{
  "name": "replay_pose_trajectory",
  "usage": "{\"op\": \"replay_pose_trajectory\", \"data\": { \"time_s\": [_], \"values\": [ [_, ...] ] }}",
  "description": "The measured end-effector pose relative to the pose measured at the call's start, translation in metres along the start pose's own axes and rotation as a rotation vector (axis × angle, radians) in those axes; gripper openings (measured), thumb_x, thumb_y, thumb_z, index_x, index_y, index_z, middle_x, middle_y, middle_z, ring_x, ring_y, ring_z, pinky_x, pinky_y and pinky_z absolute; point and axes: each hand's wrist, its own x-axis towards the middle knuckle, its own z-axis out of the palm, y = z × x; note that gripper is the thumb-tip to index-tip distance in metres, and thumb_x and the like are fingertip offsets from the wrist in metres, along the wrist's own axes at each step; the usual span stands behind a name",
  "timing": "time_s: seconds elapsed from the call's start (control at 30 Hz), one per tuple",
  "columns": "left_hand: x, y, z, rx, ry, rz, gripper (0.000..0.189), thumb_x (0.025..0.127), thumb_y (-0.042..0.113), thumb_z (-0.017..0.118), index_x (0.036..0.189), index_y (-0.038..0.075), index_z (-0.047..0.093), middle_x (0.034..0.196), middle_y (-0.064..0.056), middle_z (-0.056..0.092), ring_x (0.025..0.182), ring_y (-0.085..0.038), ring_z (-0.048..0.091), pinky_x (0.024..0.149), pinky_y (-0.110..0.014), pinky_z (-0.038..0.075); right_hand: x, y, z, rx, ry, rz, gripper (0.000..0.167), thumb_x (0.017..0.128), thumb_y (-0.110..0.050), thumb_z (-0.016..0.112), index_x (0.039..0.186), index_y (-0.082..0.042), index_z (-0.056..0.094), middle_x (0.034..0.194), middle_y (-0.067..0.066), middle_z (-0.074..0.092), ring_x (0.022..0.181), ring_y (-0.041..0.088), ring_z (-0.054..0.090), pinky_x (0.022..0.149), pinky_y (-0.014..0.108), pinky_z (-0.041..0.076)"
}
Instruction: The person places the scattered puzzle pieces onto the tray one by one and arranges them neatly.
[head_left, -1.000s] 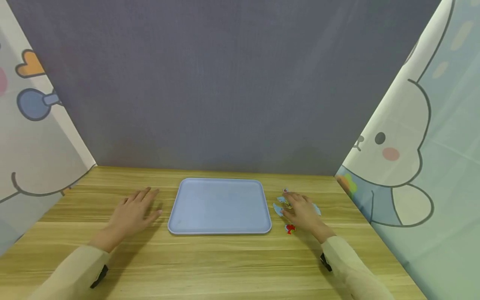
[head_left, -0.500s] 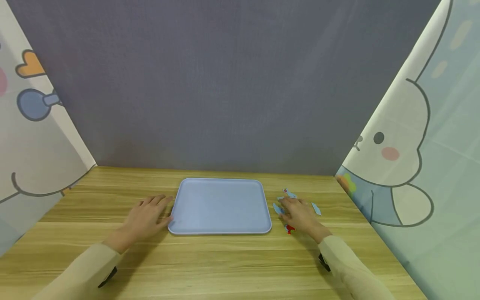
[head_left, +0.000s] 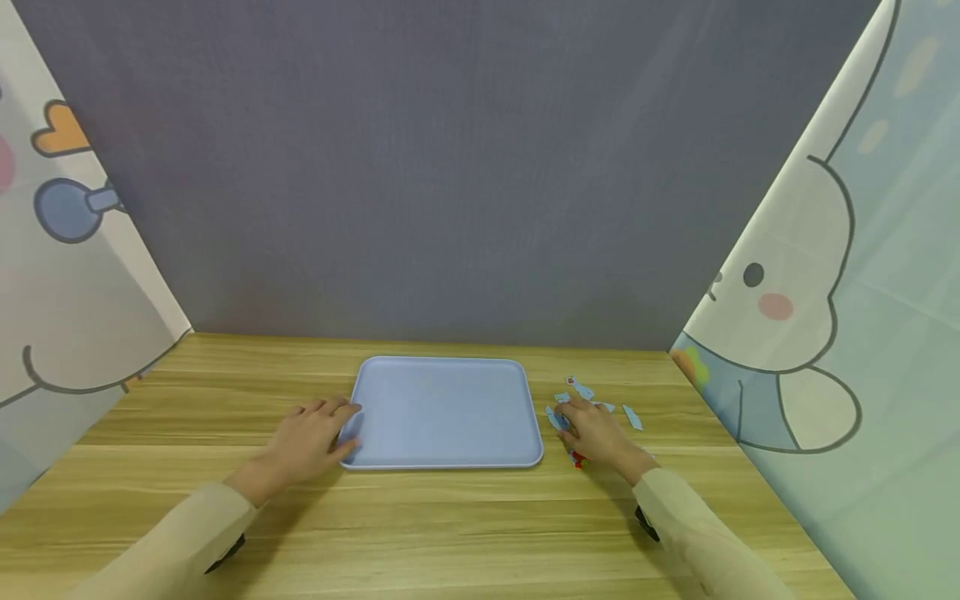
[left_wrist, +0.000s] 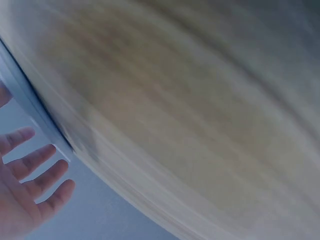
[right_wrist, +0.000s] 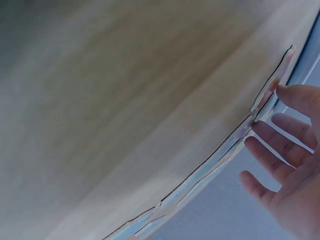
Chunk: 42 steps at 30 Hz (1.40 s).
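Note:
A pale blue rectangular tray lies on the wooden table. At its left rim is my left hand, with fingers and thumb reaching over the edge; in the left wrist view its spread fingers are close to the tray's side. My right hand hovers low over several flat, light blue cut-out pieces right of the tray, covering some of them. A red-marked piece lies below its thumb. In the right wrist view the loosely bent fingers hold nothing, their tips right at the flat pieces.
A grey upright panel stands behind the table. Cartoon-printed cloths flank it, one on the left and one on the right.
My left hand has moved right, from the bare table to the tray's left rim. My right hand has shifted slightly left and down over the pieces, uncovering more of them on its far side.

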Motion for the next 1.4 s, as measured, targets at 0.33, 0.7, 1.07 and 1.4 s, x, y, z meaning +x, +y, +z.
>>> {"op": "replay_pose_trajectory", "data": {
  "time_s": [0.33,0.7,1.07,1.4],
  "values": [
    [0.001,0.004,0.002,0.031,-0.010,0.009,0.050,0.082,0.039,0.063,0.120,0.007,0.057,0.121,-0.017,0.056,0.108,-0.039,0.055,0.083,-0.057,0.045,0.004,0.000,0.001,-0.010,0.006,0.011,0.036,0.080,-0.019,0.070,0.111,-0.005,0.061,0.104,0.008,0.063,0.092,0.024,0.060,0.078,0.049,0.049],
    [0.001,0.003,0.001,0.059,-0.021,-0.003,0.047,0.083,0.038,0.062,0.117,0.005,0.058,0.120,-0.017,0.057,0.105,-0.038,0.056,0.081,-0.054,0.047,0.008,0.001,0.002,0.017,-0.008,0.029,0.034,0.078,-0.016,0.071,0.109,-0.006,0.062,0.095,0.003,0.062,0.081,0.015,0.055,0.067,0.036,0.048],
    [0.000,0.001,0.005,0.028,-0.050,-0.017,0.044,0.084,0.038,0.060,0.114,0.005,0.060,0.118,-0.018,0.058,0.106,-0.038,0.055,0.080,-0.057,0.046,0.014,0.002,0.001,0.100,-0.039,0.075,0.033,0.075,-0.011,0.072,0.106,-0.004,0.063,0.091,0.004,0.061,0.079,0.016,0.055,0.067,0.032,0.049],
    [0.000,0.001,0.002,0.017,-0.044,-0.006,0.044,0.084,0.038,0.060,0.114,0.006,0.060,0.117,-0.018,0.059,0.103,-0.039,0.057,0.078,-0.056,0.047,0.018,0.002,0.000,0.141,-0.042,0.088,0.032,0.072,-0.008,0.071,0.103,-0.001,0.064,0.088,0.005,0.061,0.075,0.015,0.050,0.065,0.029,0.047]
  ]
}}
